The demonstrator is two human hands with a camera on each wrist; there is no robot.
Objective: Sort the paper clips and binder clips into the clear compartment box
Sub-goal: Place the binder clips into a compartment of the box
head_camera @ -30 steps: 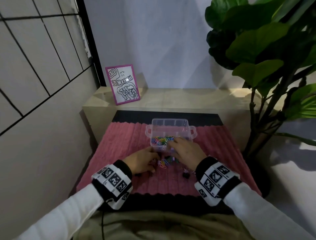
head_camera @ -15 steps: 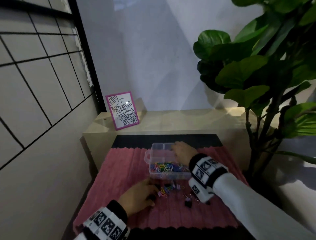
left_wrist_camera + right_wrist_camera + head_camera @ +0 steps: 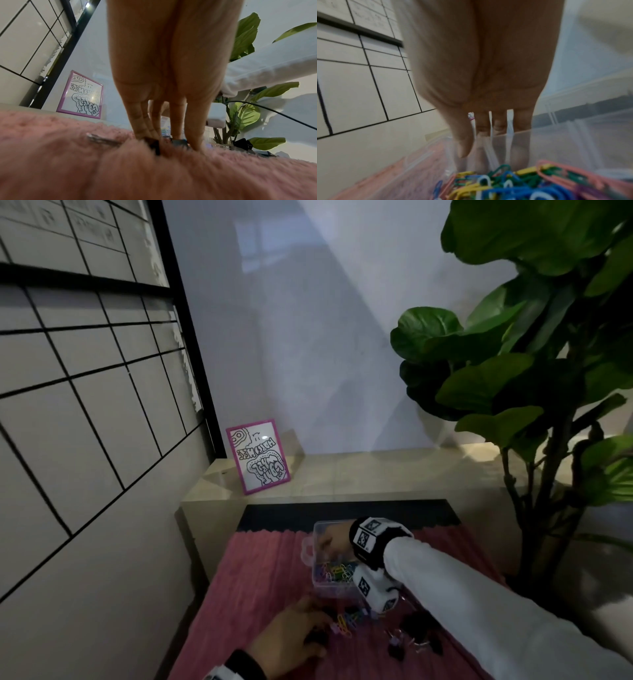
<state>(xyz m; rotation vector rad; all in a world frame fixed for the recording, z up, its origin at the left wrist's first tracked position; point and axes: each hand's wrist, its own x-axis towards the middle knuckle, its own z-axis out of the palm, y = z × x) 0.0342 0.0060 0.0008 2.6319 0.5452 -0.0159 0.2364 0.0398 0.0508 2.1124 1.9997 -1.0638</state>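
Observation:
The clear compartment box (image 3: 307, 549) stands on the pink mat (image 3: 246, 577). Its near compartment holds several coloured paper clips (image 3: 337, 571) (image 3: 505, 182). My right hand (image 3: 329, 541) (image 3: 476, 148) reaches over them into a far compartment, fingers straight and pointing down behind a clear divider (image 3: 573, 142), with nothing seen in them. My left hand (image 3: 291, 638) (image 3: 164, 136) stands on the mat in front of the box. Its thumb and fingertips pinch a black binder clip (image 3: 154, 145). Loose coloured paper clips (image 3: 344, 625) and black binder clips (image 3: 416, 623) lie beside it.
A pink-framed drawing (image 3: 258, 457) leans on the pale ledge (image 3: 376, 474) behind the mat. A large leafy plant (image 3: 513, 371) rises at the right. A gridded wall (image 3: 85, 405) closes the left side. A black cable (image 3: 274, 113) runs near my right wrist.
My right hand left the near paper-clip compartment and moved to a far compartment of the box. The head view tilted up. My left hand stayed on the mat by the loose clips.

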